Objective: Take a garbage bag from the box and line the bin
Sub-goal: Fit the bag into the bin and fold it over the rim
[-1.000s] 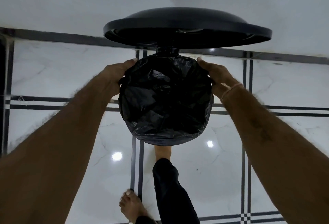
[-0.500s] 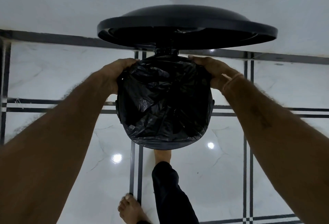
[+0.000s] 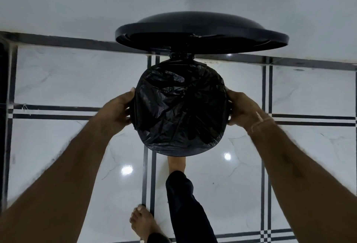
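Head view: the lid (image 3: 201,28) of the bin (image 3: 181,57) is standing open, probably because the foot (image 3: 176,162) is pressing a pedal, freeing both hands. The bag (image 3: 179,107) is sitting in the bin near the floor's (image 3: 77,80) far edge, mouth folded over the rim. Left hand (image 3: 119,111) and right hand (image 3: 240,107) are flanking the rim, fingers (image 3: 128,96) curled round the bag-covered edge, likely seating it.

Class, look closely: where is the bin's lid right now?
In the head view, the lid stands open at top centre, hinged just behind the bin, against the white wall.
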Demonstrator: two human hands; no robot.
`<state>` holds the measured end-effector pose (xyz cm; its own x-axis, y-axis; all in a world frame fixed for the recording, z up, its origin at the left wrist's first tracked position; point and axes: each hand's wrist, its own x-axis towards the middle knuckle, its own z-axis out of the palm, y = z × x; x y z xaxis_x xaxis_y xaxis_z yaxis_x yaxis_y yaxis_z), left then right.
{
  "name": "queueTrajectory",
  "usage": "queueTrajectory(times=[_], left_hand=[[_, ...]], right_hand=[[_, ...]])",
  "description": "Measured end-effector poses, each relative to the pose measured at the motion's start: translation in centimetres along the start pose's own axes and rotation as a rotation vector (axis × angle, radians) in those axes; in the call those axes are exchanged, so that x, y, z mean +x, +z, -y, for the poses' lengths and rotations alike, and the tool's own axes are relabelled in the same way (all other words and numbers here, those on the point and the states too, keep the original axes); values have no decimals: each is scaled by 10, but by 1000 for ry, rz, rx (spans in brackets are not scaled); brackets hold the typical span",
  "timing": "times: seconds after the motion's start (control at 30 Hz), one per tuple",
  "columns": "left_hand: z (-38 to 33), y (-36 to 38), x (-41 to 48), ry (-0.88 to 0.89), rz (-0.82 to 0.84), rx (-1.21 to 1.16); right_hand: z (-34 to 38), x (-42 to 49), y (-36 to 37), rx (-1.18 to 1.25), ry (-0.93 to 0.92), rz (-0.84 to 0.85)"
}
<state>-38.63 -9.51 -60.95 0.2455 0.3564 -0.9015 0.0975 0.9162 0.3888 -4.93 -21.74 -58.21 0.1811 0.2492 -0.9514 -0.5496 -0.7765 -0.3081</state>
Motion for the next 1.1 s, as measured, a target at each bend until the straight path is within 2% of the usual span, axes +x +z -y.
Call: queueTrajectory(times=[0.1, 0.17, 0.23, 0.43, 0.5, 0.6, 0.67, 0.83, 0.93, 1.1], left_hand=[[-1, 1, 13, -45, -16, -11], [4, -2, 24, -64, -58, -29], [9, -2, 22, -7, -93, -44], [19, 11, 1, 86, -70, -124], [19, 15, -3, 94, -141, -129], [32, 24, -13, 141, -305, -191], [51, 29, -27, 131, -380, -248], [92, 33, -50, 61, -185, -472], [96, 32, -48, 49, -190, -606], [102, 37, -37, 90, -167, -663]], right_hand=[[0, 10, 8, 115, 53, 24], [1, 15, 8, 104, 57, 10], [0, 15, 5, 55, 24, -36], [-5, 16, 2, 173, -20, -40], [-7, 13, 6, 194, -35, -112], [-29, -8, 13, 204, -237, -291], [-60, -26, 13, 290, -292, -329], [-109, -45, 16, 630, -63, -146], [-115, -43, 25, 732, -59, -94], [-119, -30, 25, 742, -121, -98]])
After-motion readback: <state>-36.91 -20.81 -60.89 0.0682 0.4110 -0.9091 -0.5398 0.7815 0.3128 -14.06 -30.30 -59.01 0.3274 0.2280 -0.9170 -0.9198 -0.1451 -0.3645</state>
